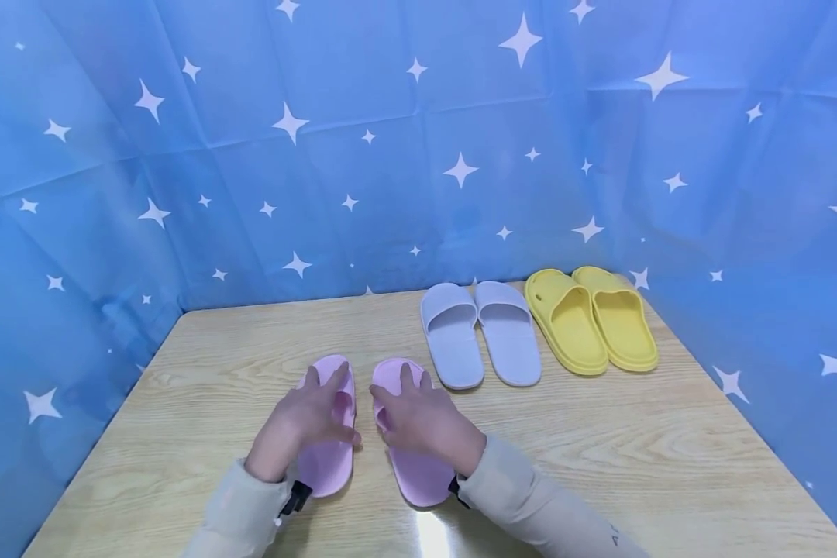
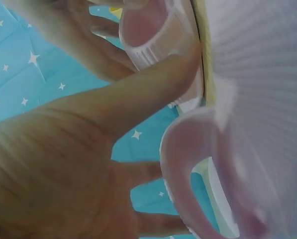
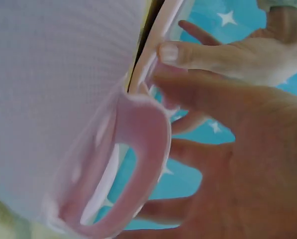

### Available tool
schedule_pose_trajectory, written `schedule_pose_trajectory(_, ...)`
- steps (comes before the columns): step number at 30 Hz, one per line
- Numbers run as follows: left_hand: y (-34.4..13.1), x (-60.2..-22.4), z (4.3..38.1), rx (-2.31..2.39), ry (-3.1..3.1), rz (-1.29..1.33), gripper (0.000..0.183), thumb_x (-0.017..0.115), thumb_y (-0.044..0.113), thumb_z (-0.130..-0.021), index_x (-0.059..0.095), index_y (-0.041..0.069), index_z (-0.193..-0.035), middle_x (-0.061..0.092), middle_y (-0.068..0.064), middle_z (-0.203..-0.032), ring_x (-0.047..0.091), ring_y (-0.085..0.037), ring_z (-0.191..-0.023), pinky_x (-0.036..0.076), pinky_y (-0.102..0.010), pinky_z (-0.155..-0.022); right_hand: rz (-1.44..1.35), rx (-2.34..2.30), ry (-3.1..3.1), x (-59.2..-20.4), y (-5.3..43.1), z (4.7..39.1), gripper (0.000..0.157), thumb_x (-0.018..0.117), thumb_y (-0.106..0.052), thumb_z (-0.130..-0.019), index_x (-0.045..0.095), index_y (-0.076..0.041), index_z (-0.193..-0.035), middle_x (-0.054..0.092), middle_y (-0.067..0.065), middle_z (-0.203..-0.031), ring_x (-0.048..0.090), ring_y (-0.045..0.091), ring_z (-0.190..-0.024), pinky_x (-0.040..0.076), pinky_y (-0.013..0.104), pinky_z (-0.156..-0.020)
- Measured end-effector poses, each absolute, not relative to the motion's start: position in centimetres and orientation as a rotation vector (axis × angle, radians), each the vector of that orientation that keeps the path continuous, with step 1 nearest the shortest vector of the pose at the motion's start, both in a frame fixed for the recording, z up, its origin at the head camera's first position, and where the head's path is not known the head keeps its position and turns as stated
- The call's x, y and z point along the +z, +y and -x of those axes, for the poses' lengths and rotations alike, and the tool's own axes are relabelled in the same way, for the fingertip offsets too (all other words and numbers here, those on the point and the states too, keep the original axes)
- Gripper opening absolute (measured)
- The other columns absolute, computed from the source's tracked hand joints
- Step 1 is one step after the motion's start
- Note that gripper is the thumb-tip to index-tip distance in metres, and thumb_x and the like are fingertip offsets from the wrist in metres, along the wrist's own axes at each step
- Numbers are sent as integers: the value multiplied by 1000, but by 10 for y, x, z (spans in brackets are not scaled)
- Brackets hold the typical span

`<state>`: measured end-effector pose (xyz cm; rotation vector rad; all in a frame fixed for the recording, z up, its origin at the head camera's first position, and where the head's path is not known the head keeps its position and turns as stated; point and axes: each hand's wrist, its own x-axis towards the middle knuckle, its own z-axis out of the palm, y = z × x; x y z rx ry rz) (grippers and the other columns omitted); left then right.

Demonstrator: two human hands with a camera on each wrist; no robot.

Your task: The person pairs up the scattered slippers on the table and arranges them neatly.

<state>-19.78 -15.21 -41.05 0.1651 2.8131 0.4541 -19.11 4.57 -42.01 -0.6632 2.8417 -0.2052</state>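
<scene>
Two pink slippers lie side by side on the wooden table, toes pointing away. My left hand (image 1: pixel 312 415) is over the left pink slipper (image 1: pixel 329 469), fingers spread across its strap and thumb stretched to the inner edge. Over the right pink slipper (image 1: pixel 421 479) is my right hand (image 1: pixel 421 418), its fingers likewise spread and its thumb toward the gap between the pair. Both wrist views show mostly straight fingers close around the arched straps, the left strap (image 2: pixel 188 132) and the right strap (image 3: pixel 150 127). The hands partly hide both straps from above.
Pale lavender slippers (image 1: pixel 453 353) stand as a pair at the back, right of the pink ones. Beside them are yellow clogs (image 1: pixel 577 337) near the table's back right corner. A blue curtain (image 1: pixel 363 170) with white stars hangs behind and along both sides of the table (image 1: pixel 600 457).
</scene>
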Motion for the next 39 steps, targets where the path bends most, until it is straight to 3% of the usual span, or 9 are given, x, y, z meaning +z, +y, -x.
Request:
schedule_pose_trajectory(4, -148, -412, 196, 478, 2782, -144, 125, 96, 39, -66, 24, 21, -166, 5, -44, -163, 51, -68, -123, 49, -75, -96, 614, -142, 2796, -421, 41, 181, 112, 89, -55, -71, 30, -32, -163, 21, 28, -168, 32, 55, -149, 59, 53, -95)
schedule_pose_trajectory(6, -147, -412, 197, 477, 2781, -142, 125, 96, 38, -66, 23, 21, -166, 4, -43, -164, 49, -69, -125, 48, -75, -97, 627, -113, 2792, -422, 40, 179, 120, 92, -54, -66, 27, -30, -164, 18, 30, -169, 30, 57, -150, 59, 53, -97)
schedule_pose_trajectory(10, -143, -412, 199, 458, 2806, -151, 123, 96, 37, -67, 24, 19, -166, 6, -43, -164, 46, -71, -126, 48, -75, -98, 653, -120, 2808, -423, 39, 179, 116, 93, -47, -69, 29, -28, -164, 18, 32, -168, 29, 60, -149, 60, 52, -96)
schedule_pose_trajectory(15, -141, -411, 202, 426, 2836, -166, 123, 96, 35, -65, 25, 21, -166, 9, -41, -165, 43, -73, -127, 44, -77, -100, 654, -192, 2810, -423, 40, 185, 113, 93, -41, -71, 29, -33, -164, 15, 27, -170, 25, 58, -151, 59, 58, -95)
schedule_pose_trajectory(28, -148, -418, 209, 400, 2875, -172, 121, 95, 34, -66, 26, 29, -165, 11, -32, -170, 37, -73, -133, 38, -80, -104, 632, -341, 2833, -429, 43, 198, 99, 88, -40, -78, 34, -39, -161, 16, 24, -171, 24, 55, -153, 53, 67, -99)
schedule_pose_trajectory(31, -149, -421, 208, 440, 2873, -150, 122, 96, 33, -66, 26, 27, -166, 10, -34, -169, 36, -73, -134, 38, -80, -104, 617, -350, 2804, -428, 44, 195, 103, 90, -40, -76, 33, -37, -162, 13, 26, -172, 23, 54, -154, 54, 64, -99)
schedule_pose_trajectory(39, -147, -421, 200, 468, 2846, -100, 135, 99, 32, -61, 17, 21, -167, 1, -43, -164, 58, -63, -114, 53, -68, -91, 666, -231, 2743, -411, 49, 180, 124, 100, -33, -60, 31, -35, -163, 15, 25, -171, 29, 57, -150, 57, 54, -94)
